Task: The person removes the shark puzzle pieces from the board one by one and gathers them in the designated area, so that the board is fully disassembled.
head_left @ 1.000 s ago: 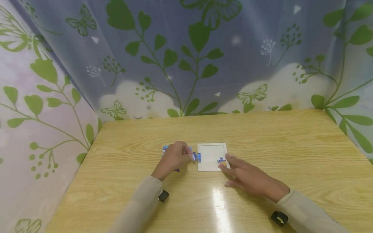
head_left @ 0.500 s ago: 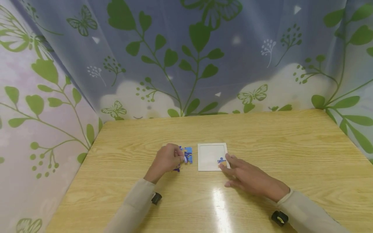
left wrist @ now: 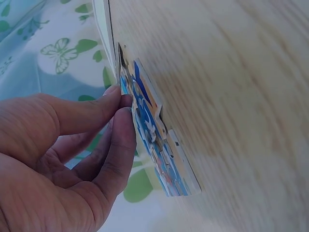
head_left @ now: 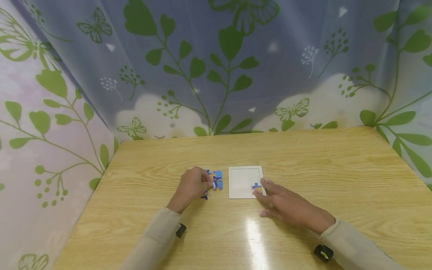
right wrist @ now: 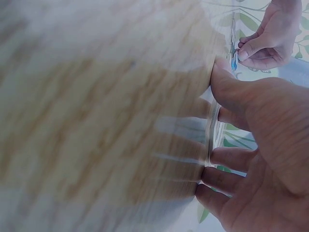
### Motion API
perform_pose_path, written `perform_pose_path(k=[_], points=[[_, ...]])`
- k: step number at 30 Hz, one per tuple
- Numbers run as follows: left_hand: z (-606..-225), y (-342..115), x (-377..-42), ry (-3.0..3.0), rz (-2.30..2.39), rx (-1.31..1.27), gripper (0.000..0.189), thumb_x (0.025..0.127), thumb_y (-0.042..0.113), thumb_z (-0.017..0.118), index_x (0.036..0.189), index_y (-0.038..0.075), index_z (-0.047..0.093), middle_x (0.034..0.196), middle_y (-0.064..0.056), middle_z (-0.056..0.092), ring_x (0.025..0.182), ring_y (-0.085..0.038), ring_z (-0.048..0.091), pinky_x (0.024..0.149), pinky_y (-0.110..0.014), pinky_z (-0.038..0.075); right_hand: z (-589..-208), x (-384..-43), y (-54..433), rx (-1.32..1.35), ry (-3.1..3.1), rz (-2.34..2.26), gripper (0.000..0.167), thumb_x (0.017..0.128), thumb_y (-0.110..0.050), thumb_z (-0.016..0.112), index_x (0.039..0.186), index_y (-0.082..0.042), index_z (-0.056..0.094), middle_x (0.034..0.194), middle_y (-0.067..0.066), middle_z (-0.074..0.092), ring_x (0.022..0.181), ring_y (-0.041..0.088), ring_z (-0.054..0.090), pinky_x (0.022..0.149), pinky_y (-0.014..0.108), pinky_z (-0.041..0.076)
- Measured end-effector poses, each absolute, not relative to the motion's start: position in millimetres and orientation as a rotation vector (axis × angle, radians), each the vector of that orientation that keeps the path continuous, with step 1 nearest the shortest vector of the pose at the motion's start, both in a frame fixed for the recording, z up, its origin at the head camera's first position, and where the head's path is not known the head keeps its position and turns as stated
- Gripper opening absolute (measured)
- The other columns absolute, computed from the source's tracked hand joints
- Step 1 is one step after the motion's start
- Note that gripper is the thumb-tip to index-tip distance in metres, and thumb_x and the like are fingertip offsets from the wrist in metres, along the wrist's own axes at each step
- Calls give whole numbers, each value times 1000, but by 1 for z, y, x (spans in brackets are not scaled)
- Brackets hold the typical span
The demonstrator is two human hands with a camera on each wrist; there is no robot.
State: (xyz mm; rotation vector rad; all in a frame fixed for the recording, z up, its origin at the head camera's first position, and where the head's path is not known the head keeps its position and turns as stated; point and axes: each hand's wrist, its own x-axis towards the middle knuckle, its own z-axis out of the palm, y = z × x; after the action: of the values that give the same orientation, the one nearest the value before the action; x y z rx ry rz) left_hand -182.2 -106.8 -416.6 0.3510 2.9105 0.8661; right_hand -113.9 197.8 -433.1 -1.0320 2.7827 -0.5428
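Note:
My left hand [head_left: 193, 184] is at a cluster of blue and purple jigsaw puzzle pieces [head_left: 218, 180], left of a square white puzzle tray [head_left: 242, 180]. In the left wrist view, its thumb and forefinger pinch at the edge of the flat pieces [left wrist: 153, 128]. The right wrist view shows a bit of blue puzzle piece [right wrist: 234, 64] at those fingertips. Part of the cluster is hidden behind the hand. My right hand [head_left: 291, 205] rests at the tray's right edge with loosely extended fingers. Its thumb touches an orange and blue puzzle piece [head_left: 257, 187] in the tray's lower right corner.
Everything lies on a light wood-grain table [head_left: 303, 161]. A curtain [head_left: 189, 82] with leaves and butterflies hangs along the far edge and both sides. Dark bands are on both wrists. A bright glare streak crosses the table before the tray.
My left hand has drawn back left from the tray's left edge, with the puzzle piece that overlapped it, to the cluster. It has barely moved in the last half second. My right hand stays put.

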Motion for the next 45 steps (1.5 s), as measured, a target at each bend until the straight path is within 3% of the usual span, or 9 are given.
perform_pose_path(k=[8,16,23,45], points=[[-414,-107,-181,2931,832,344,13,86,9,81,74,11,74,72,3,70,68,-12,60,75,-40,51,-433,-114,198,-1033,2781,-539,63,94,-28,71,145,2,50,153,39,27,141,53,32,110,62,33],[-410,-93,-181,2851,912,437,5,88,7,78,83,4,77,81,-5,74,70,-15,66,65,-31,56,-434,-114,199,-1043,2783,-531,64,94,-28,72,145,2,50,153,39,28,140,53,33,109,61,36],[-413,-67,-182,2816,919,545,4,86,7,80,87,4,78,85,-4,75,81,-18,69,73,-33,56,-433,-114,199,-1014,2774,-551,62,94,-29,71,145,0,50,154,38,27,141,53,32,109,61,36],[-424,0,-177,2716,947,574,4,84,6,81,88,6,78,76,2,71,66,-8,61,63,-19,50,-433,-115,199,-1094,2795,-528,60,93,-29,72,141,2,55,149,41,31,137,55,37,105,61,41]])
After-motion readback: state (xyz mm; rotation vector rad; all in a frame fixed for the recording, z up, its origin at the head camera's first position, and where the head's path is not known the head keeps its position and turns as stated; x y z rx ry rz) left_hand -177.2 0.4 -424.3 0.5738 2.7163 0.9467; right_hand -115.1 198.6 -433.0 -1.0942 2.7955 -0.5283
